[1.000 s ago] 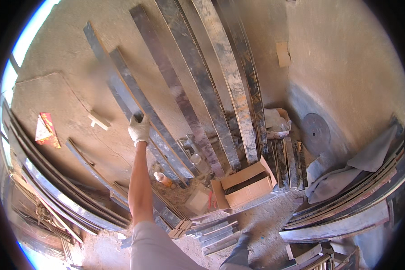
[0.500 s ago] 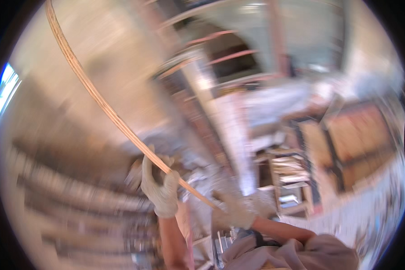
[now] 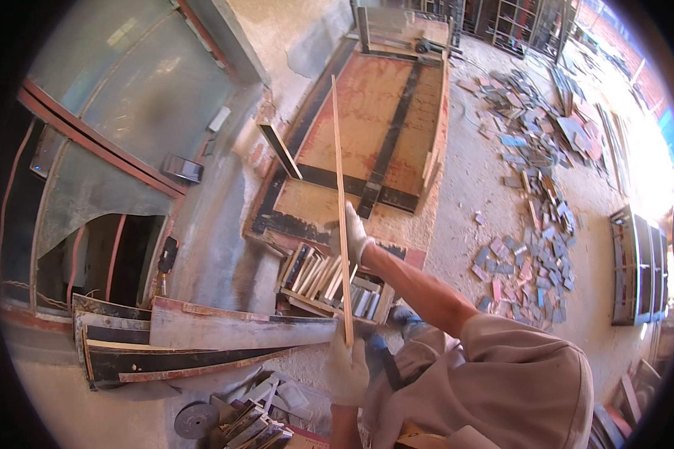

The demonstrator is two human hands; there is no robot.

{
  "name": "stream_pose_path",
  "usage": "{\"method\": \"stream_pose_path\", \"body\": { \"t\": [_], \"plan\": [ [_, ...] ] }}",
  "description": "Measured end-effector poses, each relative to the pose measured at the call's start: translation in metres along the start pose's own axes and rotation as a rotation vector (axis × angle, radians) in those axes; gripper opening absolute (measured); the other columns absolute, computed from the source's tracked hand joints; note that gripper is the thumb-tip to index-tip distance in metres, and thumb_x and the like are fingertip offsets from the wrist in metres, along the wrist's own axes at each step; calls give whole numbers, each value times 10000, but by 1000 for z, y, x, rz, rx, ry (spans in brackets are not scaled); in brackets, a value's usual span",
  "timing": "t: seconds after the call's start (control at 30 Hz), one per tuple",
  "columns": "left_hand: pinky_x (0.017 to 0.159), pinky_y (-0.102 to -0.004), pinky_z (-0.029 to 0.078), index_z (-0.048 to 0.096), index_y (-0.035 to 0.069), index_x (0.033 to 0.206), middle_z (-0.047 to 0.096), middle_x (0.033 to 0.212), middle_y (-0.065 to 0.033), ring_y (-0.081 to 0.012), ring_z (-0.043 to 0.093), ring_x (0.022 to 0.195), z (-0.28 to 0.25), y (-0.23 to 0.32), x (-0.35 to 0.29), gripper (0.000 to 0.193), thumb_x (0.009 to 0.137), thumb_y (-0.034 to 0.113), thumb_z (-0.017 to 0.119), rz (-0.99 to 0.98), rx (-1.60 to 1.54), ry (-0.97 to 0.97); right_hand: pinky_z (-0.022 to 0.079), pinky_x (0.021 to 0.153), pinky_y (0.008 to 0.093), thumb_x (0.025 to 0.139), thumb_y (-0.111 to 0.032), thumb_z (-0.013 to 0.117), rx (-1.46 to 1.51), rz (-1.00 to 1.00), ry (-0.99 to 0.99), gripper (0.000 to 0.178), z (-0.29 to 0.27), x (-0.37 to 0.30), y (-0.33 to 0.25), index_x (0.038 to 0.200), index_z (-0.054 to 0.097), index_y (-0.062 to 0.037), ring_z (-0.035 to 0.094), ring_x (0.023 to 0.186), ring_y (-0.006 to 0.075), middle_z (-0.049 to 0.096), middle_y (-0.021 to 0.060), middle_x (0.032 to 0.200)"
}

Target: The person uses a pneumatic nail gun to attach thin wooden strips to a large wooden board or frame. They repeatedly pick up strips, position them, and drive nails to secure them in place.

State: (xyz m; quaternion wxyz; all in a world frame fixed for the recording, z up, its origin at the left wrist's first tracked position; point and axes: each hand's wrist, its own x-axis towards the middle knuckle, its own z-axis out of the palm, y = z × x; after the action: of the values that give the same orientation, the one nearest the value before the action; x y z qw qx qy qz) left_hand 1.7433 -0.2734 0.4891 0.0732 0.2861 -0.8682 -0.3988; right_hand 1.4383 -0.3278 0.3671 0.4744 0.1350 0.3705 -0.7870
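A long, thin wooden strip [image 3: 340, 172] extends away from me, its far end over the large wooden panel. My left hand [image 3: 348, 374], in a pale glove, is closed around its near end low in the view. Farther along, my right hand [image 3: 358, 233], also gloved, grips the strip from its right side; the strip partly hides those fingers. Below the strip, between my two hands, sits a wooden box [image 3: 307, 303] packed with short wood pieces.
The large panel [image 3: 389, 97] with black bands lies ahead. Offcuts [image 3: 517, 269] litter the floor to the right, near a dark metal frame [image 3: 639, 266]. Long boards [image 3: 225, 329] lean at left below a broken glass window [image 3: 105, 179]. A grey disc [image 3: 196, 420] lies at lower left.
My view has swung right, from the wall and window to the panel and floor. The strip, slanting up-left before, now points nearly straight ahead. Both hands still hold it.
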Motion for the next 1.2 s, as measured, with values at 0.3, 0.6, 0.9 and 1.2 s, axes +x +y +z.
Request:
{"method": "stream_pose_path", "body": {
  "t": [0.3, 0.6, 0.9, 1.2],
  "plan": [
    [595, -423, 555, 581, -40, 935, 680, 829, -218, -355, 687, 711, 21, 0, 85, 325, 973, 277, 646, -90, -358, 243, 515, 530, 415, 941, -748, 324, -538, -420, 378, 875, -57, 44, -34, 1114, 666, 39, 672, 767, 289, 682, 155, 974],
    [679, -331, 634, 628, -9, 1191, 694, 992, -135, -238, 708, 803, 39, -141, 152, 256, 1002, 157, 579, -543, -1133, 235, 571, 656, 366, 996, -489, 536, -725, -32, 629, 537, -181, -202, 91, 1114, 673, 17, 698, 710, 223, 716, 133, 871],
    [562, -417, 518, 699, 58, 956, 664, 743, -126, -312, 662, 632, -20, 88, 256, 160, 908, 207, 731, 701, -117, 612, 542, 504, 478, 987, -405, 538, -85, 146, 1273, 372, -387, -415, 263, 1020, 583, -38, 668, 588, 336, 691, 199, 800],
    [593, -399, 546, 719, 38, 922, 703, 781, -135, -309, 704, 672, -13, 125, 272, 247, 892, 281, 752, 713, -64, 616, 558, 619, 406, 968, -354, 563, -976, -2, 1126, 349, -441, -421, 355, 987, 663, -20, 702, 688, 299, 722, 177, 852]
  ]
}}
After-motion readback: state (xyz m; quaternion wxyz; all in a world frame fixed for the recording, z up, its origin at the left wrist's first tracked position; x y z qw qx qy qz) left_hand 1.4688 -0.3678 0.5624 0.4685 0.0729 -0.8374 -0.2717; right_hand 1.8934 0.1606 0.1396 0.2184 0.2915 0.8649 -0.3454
